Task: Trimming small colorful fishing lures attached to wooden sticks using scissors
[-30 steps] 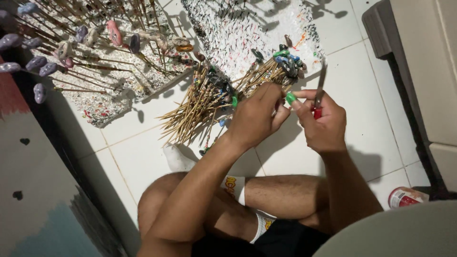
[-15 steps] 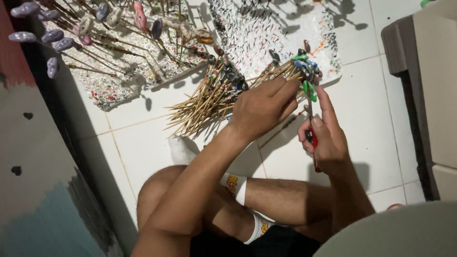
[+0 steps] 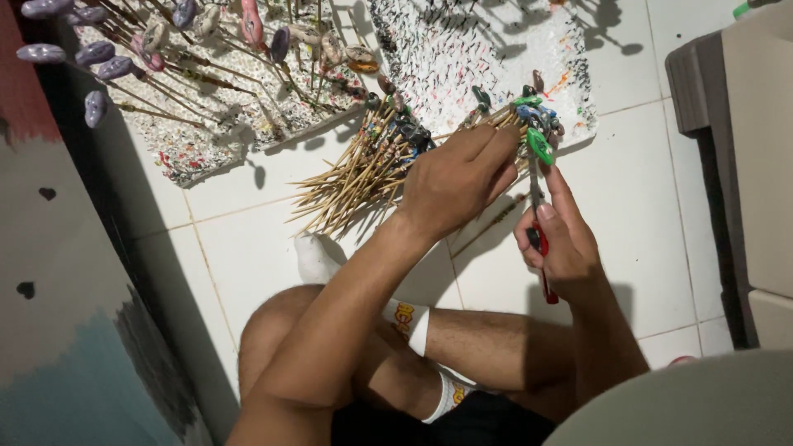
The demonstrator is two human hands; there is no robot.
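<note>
Many done: painted pieces on sticks (image 3: 165, 49) stood pushed into the white foam boards (image 3: 462, 49) on the floor.
Left hand (image 3: 458, 177): my fingers were closed round the stick bundle (image 3: 355, 177).
Right hand (image 3: 557, 244): fingers pinched a red-handled brush (image 3: 538, 239) at the green piece (image 3: 540, 146).
Left to do: probably several bundle pieces; hard to tell.

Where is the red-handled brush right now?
In the head view it is right of centre, gripped in the right hand; the red-handled brush points up at a green piece beside the left hand.
</note>
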